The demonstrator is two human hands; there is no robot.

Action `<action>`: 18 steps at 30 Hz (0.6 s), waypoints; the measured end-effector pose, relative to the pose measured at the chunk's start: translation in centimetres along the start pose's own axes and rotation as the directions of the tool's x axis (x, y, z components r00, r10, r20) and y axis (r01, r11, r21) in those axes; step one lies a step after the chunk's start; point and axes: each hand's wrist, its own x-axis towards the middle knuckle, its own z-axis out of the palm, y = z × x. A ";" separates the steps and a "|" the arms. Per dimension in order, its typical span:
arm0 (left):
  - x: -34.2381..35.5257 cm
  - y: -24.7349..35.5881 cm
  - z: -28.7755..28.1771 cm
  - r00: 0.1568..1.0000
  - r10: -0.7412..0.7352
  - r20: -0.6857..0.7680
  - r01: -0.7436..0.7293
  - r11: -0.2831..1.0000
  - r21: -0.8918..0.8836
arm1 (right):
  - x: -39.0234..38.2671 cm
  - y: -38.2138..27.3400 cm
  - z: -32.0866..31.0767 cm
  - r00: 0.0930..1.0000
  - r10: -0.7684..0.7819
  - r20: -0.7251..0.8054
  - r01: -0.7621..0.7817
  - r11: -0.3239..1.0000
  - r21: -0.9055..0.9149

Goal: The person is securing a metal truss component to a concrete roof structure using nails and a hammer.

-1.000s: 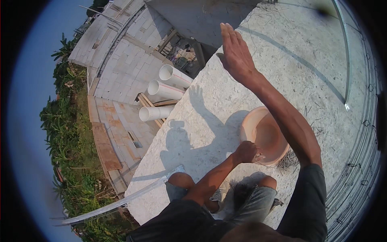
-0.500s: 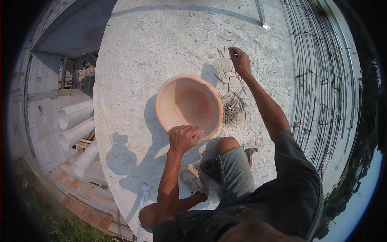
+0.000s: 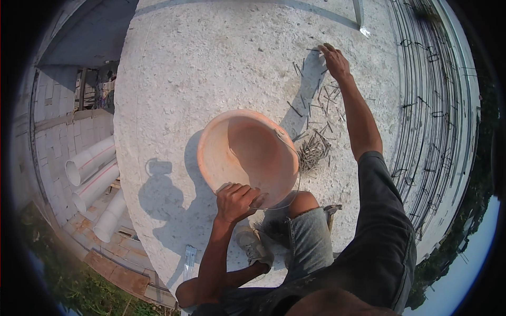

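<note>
My left hand [image 3: 234, 203] grips the near rim of an orange plastic bucket [image 3: 247, 150] with a wire handle; its inside looks empty and stained. My right hand [image 3: 333, 60] is stretched forward over the concrete slab [image 3: 163, 68], fingers bent at a short, thin metal piece; whether they grasp it is too small to tell. A pile of nail-like pieces [image 3: 313, 150] lies against the bucket's right side, with more strewn up toward my right hand. A hammer-like tool [image 3: 331, 210] lies beside my bent knee, partly hidden.
Long steel bars [image 3: 421, 131] with stirrups run along the right. A metal strip [image 3: 358, 16] is at the top, another [image 3: 190, 258] low left. Beyond the slab's left edge is a drop with white pipes [image 3: 92, 158] and block walls [image 3: 52, 95]. Plants show below left.
My head has turned down toward the bucket. My right hand, raised in the air a second ago, came down among the scattered pieces and reached farther forward. My left hand stays on the rim.
</note>
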 end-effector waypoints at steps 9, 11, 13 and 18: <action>0.4 0.8 -0.5 1.000 0.002 -0.010 -0.002 1.000 0.005 | 0.0 0.3 0.3 1.000 -0.016 -0.027 0.012 0.990 -0.139; 0.2 0.7 -0.7 1.000 -0.007 -0.011 0.007 1.000 0.007 | 0.9 -1.0 0.1 0.996 -0.068 -0.050 0.059 0.985 -0.160; 0.4 0.8 0.2 1.000 -0.002 -0.013 0.002 1.000 -0.004 | 1.1 -1.6 -0.6 0.989 0.023 -0.144 -0.012 0.997 0.080; 0.5 0.9 0.2 1.000 -0.014 -0.016 0.014 1.000 0.011 | 2.3 -3.4 1.3 0.998 -0.049 0.050 0.050 0.999 -0.011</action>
